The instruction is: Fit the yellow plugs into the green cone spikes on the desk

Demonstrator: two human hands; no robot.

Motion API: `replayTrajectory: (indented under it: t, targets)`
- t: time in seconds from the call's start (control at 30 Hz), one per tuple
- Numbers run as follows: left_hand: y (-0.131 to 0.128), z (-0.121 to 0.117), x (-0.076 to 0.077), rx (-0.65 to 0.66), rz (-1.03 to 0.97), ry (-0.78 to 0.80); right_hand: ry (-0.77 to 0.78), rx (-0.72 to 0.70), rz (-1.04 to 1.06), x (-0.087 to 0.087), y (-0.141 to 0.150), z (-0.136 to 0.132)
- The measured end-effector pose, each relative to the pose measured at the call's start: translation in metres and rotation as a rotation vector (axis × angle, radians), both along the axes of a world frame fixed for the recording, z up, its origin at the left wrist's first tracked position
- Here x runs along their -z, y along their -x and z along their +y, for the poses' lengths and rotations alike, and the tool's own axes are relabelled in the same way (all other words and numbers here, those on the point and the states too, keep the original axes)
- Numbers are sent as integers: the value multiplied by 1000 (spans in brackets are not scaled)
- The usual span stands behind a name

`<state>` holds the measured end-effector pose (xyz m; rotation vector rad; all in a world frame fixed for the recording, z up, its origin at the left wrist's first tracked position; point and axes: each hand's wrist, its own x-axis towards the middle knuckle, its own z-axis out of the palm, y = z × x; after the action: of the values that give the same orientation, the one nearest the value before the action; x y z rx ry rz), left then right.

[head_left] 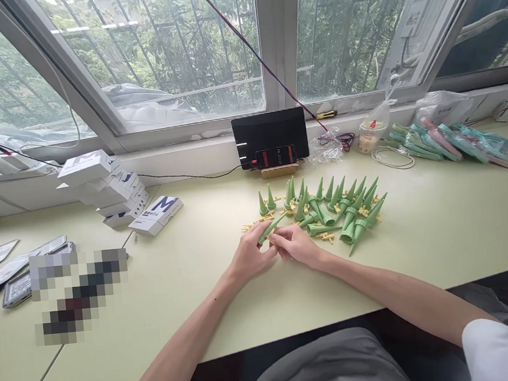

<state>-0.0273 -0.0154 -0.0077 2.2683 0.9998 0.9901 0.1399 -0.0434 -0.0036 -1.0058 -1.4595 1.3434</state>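
My left hand [251, 252] is closed around a green plastic cone [271, 227], which points up and to the right. My right hand [295, 244] meets it at the cone's lower end, its fingers pinched on a small yellow piece [272, 240] that is mostly hidden. Just beyond both hands lies a pile of green cones [333, 210], some upright and some on their sides. Small yellow parts [324, 236] are scattered among them on the pale green table [190, 279].
A black tablet [269, 133] and a phone [276, 156] stand on a wooden holder under the window. White boxes [107, 188] are stacked at the left. Bagged teal and pink items [454, 137], a coiled white cable [393, 157] and a cup [367, 136] lie at the right.
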Motion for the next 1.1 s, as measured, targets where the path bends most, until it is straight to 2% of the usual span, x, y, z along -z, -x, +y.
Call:
replayTrajectory:
  t: [0.1, 0.17, 0.33, 0.43, 0.5, 0.63, 0.7, 0.77, 0.87, 0.93, 1.0, 1.1]
  targets:
    - [1, 1, 3, 1, 2, 2, -176, 101, -135, -2, 0, -3]
    - [1, 2, 4, 3, 1, -3, -211, 126, -149, -2, 1, -3]
    - [0, 1, 0, -8, -4, -17, 69, -44, 62, 2, 0, 4]
    - [0, 1, -1, -3, -12, -15, 119, -81, 109, 4, -1, 6]
    - [0, 1, 0, 4, -5, -15, 36, -39, 32, 4, -1, 3]
    - [1, 2, 1, 17, 3, -23, -273, 141, -195, 2, 0, -4]
    - [1, 1, 1, 19, 0, -29, -317, 164, -224, 1, 1, -5]
    - [1, 1, 0, 16, 5, -29, -237, 118, -177, 2, 1, -4]
    - [0, 0, -2, 9, 11, -33, -15, 6, -12, 4, 1, 1]
    - [0, 0, -2, 5, 6, -43, 80, -45, 72, 6, 1, 4]
    - [0, 1, -2, 5, 3, -50, 89, -55, 83, 6, 1, 4]
    - [0, 1, -1, 11, 7, -42, -48, 17, -34, 5, 1, 1]
